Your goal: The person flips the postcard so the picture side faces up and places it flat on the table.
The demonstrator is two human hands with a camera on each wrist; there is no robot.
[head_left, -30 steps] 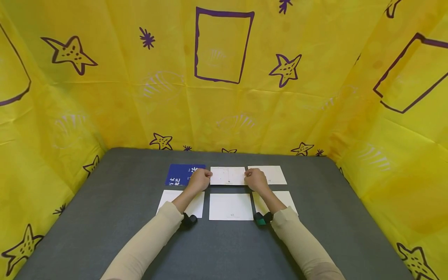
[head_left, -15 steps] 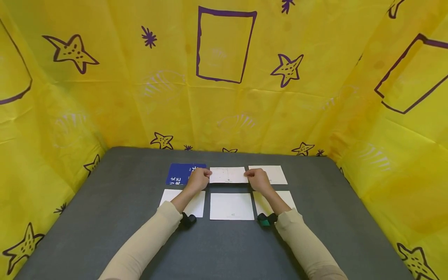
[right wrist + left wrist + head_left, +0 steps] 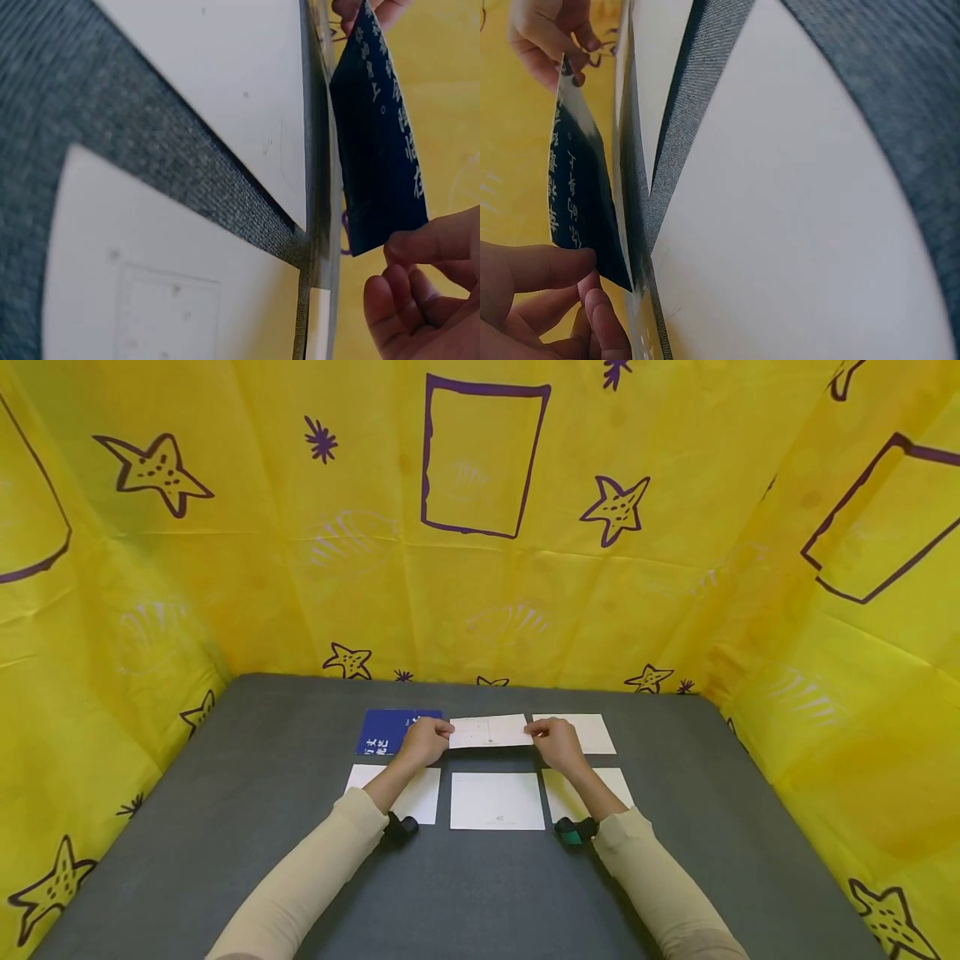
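Both hands hold one postcard just above the table, in the middle of the back row. My left hand pinches its left edge between thumb and fingers. At the opposite edge my right hand pinches it the same way. Its white side faces the head camera; the wrist views show a dark blue face with white characters. A blue card with white lettering lies beside the left hand, partly covered by it. A white card lies behind the right hand.
Nearer me lie a left white card, a middle white card and a right white card; the forearms partly cover the outer two. Yellow patterned cloth walls the grey table at the back and sides.
The postcard has risen off the table in both hands and tilted, its right end now slightly higher. The other cards have stayed where they lay.
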